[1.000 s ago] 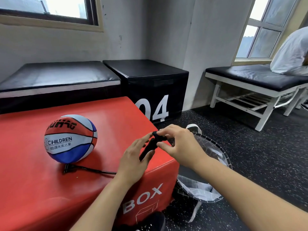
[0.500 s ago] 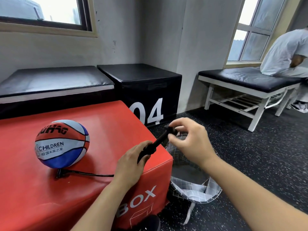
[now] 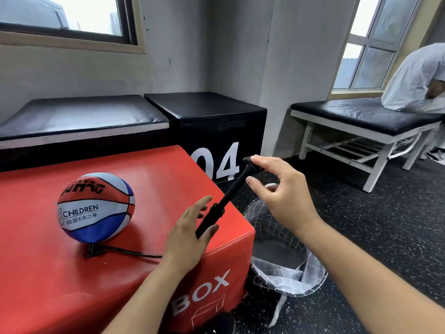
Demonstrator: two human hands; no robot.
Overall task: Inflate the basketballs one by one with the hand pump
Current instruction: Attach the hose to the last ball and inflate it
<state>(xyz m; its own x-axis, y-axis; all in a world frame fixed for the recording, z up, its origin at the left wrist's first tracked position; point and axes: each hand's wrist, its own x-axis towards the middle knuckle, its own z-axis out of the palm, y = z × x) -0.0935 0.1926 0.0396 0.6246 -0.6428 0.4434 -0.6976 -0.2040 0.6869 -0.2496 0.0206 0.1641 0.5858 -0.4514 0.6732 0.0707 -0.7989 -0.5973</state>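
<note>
Left hand (image 3: 186, 233) wrapped round the barrel of the black pump (image 3: 221, 206), thumb clamped beneath, forefinger stretched out straight. Right hand (image 3: 281, 194) at two o'clock from it, fingertips pinching the pump's handle, rod drawn out and slanting up. Limp red, white and blue basketball (image 3: 95, 208) resting on the red box (image 3: 60, 273), at nine o'clock from the left hand, joined by a black hose (image 3: 125, 251). Mesh basket (image 3: 286, 261) on the floor at the box's three o'clock.
</note>
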